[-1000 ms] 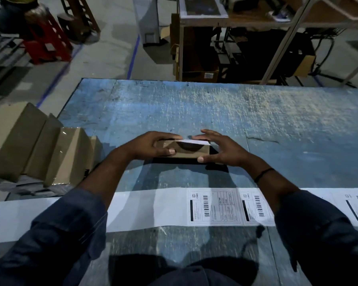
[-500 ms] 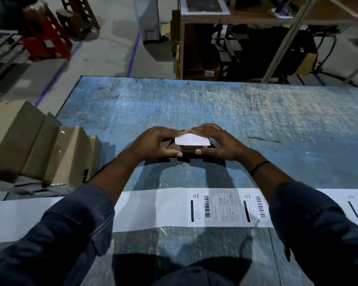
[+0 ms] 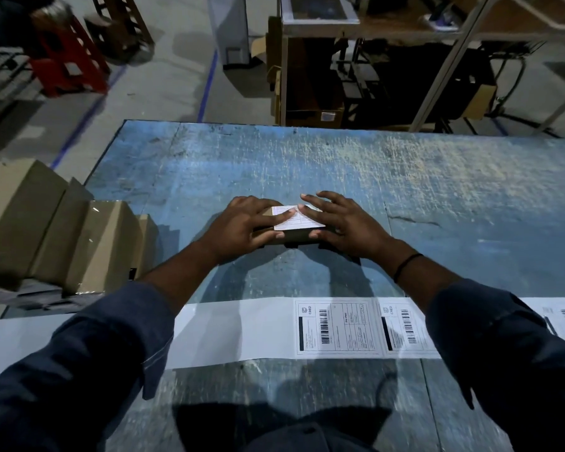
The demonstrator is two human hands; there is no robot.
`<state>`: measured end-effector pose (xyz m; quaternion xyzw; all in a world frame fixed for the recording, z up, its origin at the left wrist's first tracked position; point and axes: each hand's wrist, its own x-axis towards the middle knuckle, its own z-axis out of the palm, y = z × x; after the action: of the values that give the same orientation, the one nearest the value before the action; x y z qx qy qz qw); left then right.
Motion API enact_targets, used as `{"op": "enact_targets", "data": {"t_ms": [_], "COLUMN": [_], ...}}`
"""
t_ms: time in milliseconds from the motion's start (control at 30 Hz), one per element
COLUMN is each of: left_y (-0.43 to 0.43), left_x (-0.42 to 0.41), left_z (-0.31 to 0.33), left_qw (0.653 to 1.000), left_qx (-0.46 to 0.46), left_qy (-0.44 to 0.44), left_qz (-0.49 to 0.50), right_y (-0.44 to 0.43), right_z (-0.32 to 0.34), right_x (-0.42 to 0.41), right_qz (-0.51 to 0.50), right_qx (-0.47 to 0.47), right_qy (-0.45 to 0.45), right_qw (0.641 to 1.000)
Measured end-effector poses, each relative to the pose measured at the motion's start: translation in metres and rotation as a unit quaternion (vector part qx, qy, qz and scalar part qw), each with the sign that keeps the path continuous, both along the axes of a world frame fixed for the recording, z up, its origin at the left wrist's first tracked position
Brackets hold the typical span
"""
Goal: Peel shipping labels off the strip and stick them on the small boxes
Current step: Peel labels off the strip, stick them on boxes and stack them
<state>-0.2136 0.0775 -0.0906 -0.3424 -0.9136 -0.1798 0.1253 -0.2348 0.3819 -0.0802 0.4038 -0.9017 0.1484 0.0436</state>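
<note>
Small box (image 3: 294,237) at desk (image 3: 307,164) centre; label (image 3: 302,220) on top of it. Left hand (image 3: 242,226) on box's left part, right hand (image 3: 343,223) on right part. Strip (image 3: 242,331) across desk, between box and person, under both forearms. Cartons (image 3: 46,230) beside desk's left edge. Rack (image 3: 372,60) behind desk; stool (image 3: 69,70) on floor, far left.

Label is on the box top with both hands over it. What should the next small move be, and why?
Probably sweep the left hand and right hand outward to smooth the label flat: it lies on the small box, with both hands touching it near its middle.
</note>
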Motion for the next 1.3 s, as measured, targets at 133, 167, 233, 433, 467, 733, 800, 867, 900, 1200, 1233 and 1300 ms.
{"op": "enact_targets", "data": {"t_ms": [133, 167, 233, 433, 467, 733, 800, 867, 900, 1200, 1233, 1300], "left_y": [0.014, 0.023, 0.04, 0.043, 0.042, 0.035, 0.031, 0.023, 0.018, 0.001, 0.004, 0.015], "left_x": [0.013, 0.013, 0.011, 0.016, 0.016, 0.015, 0.014, 0.011, 0.009, 0.008, 0.012, 0.023], "left_z": [0.002, 0.004, 0.006, 0.005, 0.004, 0.002, 0.005, 0.006, 0.007, 0.014, 0.011, 0.007], "left_qw": [0.987, 0.973, 0.933, 0.942, 0.947, 0.952, 0.952, 0.953, 0.95, 0.98, 0.984, 0.975], "left_qx": [0.111, 0.168, 0.267, 0.233, 0.219, 0.245, 0.246, 0.235, 0.233, -0.008, -0.076, -0.164], "left_qy": [-0.075, -0.104, -0.137, -0.061, -0.05, -0.089, -0.125, -0.16, -0.188, -0.183, -0.125, -0.023], "left_qz": [0.087, 0.122, 0.198, 0.232, 0.23, 0.16, 0.13, 0.103, 0.09, 0.08, 0.096, 0.15], "right_y": [-0.02, -0.029, -0.044, -0.04, -0.038, -0.024, -0.018, -0.012, -0.01, -0.003, -0.007, -0.015], "right_z": [-0.001, -0.001, -0.002, -0.004, -0.005, -0.003, 0.001, 0.003, 0.003, 0.002, 0.0, -0.007], "right_x": [0.01, 0.012, 0.012, 0.014, 0.014, 0.008, 0.005, 0.003, 0.002, 0.003, 0.007, 0.018], "right_qz": [-0.103, -0.143, -0.198, -0.179, -0.166, -0.068, -0.053, -0.048, -0.042, -0.035, -0.054, -0.098], "right_qx": [-0.213, -0.296, -0.387, -0.382, -0.359, -0.241, -0.217, -0.206, -0.206, -0.387, -0.393, -0.342], "right_qy": [-0.185, -0.228, -0.247, -0.25, -0.235, -0.134, -0.151, -0.192, -0.224, -0.479, -0.454, -0.321], "right_qw": [0.954, 0.917, 0.866, 0.872, 0.888, 0.959, 0.963, 0.958, 0.952, 0.787, 0.798, 0.878]}}
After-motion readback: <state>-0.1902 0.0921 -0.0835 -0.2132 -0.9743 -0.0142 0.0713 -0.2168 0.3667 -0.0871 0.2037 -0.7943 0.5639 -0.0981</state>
